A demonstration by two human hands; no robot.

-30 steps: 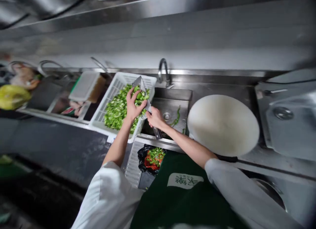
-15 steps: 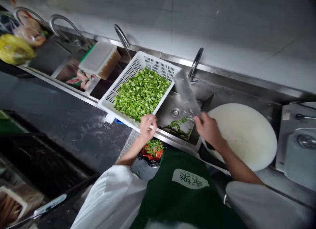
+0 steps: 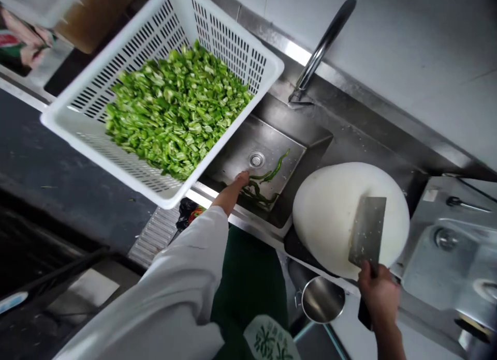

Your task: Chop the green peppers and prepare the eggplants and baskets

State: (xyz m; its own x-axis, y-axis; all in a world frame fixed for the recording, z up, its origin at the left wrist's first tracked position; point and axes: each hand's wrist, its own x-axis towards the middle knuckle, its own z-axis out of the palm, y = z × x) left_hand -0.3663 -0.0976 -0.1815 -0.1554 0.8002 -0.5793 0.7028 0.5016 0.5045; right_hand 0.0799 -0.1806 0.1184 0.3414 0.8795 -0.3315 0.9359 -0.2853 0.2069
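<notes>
My right hand (image 3: 378, 293) grips the dark handle of a cleaver (image 3: 367, 229), whose broad blade lies over the round white cutting board (image 3: 322, 215). My left hand (image 3: 241, 180) reaches down into the steel sink (image 3: 236, 148), right beside several long green chili peppers (image 3: 276, 168) near the drain. Its fingers are mostly hidden, so I cannot see whether they hold a pepper. Left of this hand, a white slotted basket (image 3: 248, 55) holds a heap of chopped green peppers (image 3: 178, 111) and sits across the sink edge.
A faucet (image 3: 324, 44) rises behind the sink. Below the counter edge stands a steel pot (image 3: 323, 299). Right of the board is a metal unit with a clear lid (image 3: 430, 267). A container of brown liquid (image 3: 93, 18) is at the upper left.
My left hand has gone from the basket's edge down into the sink by the peppers. My right hand has brought the cleaver from above the sink to the cutting board. The view has moved closer.
</notes>
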